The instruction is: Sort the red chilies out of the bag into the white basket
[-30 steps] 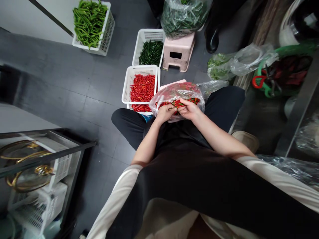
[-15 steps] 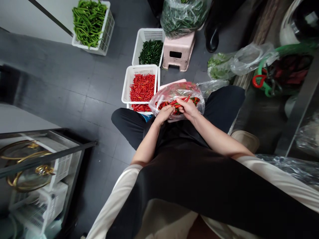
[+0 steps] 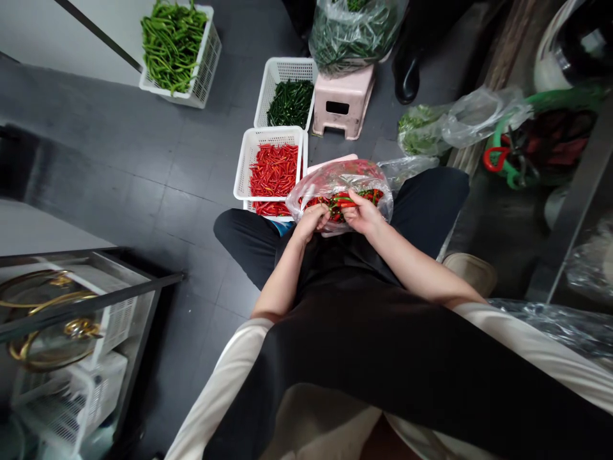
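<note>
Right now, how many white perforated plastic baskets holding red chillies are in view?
2: an upper basket beyond the person's left knee, and a lower basket mostly hidden beneath it; others may be hidden.

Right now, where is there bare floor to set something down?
The widest bare floor lies between the rack, the pepper crate and the red chilli basket. A narrower strip separates the pepper crate from the dark-green chilli basket. Crowded: around the left hand and right hand at the plastic bag of red chillies, and the pink stool, loaded with another bag.
</note>
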A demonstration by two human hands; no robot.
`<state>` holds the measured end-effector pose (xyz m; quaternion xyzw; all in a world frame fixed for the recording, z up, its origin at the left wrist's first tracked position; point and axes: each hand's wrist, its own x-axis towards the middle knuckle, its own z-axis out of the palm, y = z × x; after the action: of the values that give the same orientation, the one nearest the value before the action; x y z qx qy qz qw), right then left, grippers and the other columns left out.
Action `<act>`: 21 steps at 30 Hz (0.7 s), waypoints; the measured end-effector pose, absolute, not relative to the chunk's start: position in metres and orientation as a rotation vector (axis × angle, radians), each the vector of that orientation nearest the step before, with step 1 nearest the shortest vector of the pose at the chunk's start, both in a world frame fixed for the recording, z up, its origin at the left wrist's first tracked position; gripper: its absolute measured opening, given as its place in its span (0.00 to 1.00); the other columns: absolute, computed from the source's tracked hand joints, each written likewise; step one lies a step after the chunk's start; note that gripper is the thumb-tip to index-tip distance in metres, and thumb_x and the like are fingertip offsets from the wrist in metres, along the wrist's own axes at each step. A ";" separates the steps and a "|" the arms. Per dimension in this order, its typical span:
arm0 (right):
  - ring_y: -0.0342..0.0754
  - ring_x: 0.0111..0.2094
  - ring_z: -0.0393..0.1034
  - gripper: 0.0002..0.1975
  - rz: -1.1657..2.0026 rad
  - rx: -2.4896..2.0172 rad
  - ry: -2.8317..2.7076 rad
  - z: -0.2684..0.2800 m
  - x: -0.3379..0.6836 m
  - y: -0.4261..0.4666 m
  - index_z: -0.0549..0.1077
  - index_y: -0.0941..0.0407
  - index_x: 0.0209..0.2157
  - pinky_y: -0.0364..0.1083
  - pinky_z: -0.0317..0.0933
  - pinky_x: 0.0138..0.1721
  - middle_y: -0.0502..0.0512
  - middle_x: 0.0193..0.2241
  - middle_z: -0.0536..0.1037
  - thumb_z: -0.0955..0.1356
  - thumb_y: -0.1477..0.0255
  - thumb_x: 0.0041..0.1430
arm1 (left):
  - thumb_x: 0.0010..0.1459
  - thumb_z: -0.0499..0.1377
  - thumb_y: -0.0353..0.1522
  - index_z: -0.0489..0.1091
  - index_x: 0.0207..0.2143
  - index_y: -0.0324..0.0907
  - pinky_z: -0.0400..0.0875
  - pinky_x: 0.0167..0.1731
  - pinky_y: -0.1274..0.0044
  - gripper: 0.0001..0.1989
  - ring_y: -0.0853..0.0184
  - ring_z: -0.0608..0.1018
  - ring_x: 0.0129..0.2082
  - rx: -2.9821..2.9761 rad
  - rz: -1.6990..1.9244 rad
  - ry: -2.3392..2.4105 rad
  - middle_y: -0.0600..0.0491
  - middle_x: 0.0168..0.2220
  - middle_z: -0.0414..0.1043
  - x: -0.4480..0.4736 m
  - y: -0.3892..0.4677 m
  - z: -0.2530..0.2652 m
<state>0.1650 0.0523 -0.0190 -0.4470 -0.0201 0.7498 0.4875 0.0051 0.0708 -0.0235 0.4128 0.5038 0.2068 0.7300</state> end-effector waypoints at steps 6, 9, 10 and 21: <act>0.32 0.12 0.49 0.17 1.783 -1.029 -0.090 -0.018 0.160 0.045 0.61 0.56 0.25 0.33 0.45 0.11 0.39 0.14 0.59 0.74 0.69 0.48 | 0.56 0.55 0.45 0.67 0.27 0.38 0.51 0.16 0.83 0.17 0.78 0.60 0.15 0.991 0.355 1.070 0.58 0.18 0.59 0.002 0.071 -0.019; 0.32 0.12 0.48 0.17 1.765 -1.060 -0.112 -0.020 0.159 0.049 0.60 0.56 0.24 0.32 0.46 0.11 0.39 0.14 0.57 0.74 0.69 0.50 | 0.52 0.60 0.46 0.65 0.26 0.38 0.52 0.19 0.83 0.19 0.78 0.58 0.17 1.125 0.427 0.994 0.60 0.18 0.56 0.004 0.070 -0.017; 0.32 0.11 0.47 0.17 1.799 -1.062 -0.086 -0.021 0.159 0.051 0.59 0.56 0.24 0.32 0.45 0.10 0.39 0.14 0.57 0.73 0.69 0.51 | 0.52 0.60 0.46 0.65 0.26 0.38 0.53 0.20 0.83 0.19 0.78 0.58 0.18 1.147 0.444 0.962 0.60 0.18 0.56 0.005 0.071 -0.016; 0.33 0.12 0.51 0.13 1.775 -1.090 -0.142 0.016 0.175 0.067 0.63 0.55 0.26 0.33 0.47 0.10 0.42 0.16 0.63 0.72 0.69 0.52 | 0.57 0.57 0.40 0.69 0.36 0.38 0.60 0.18 0.84 0.13 0.76 0.66 0.19 0.801 0.481 1.118 0.55 0.22 0.64 -0.001 0.080 -0.029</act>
<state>0.1749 0.0666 0.0155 -0.4513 -0.0587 0.7349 0.5029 -0.0007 0.0804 -0.0293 0.3658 0.5108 0.2196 0.7464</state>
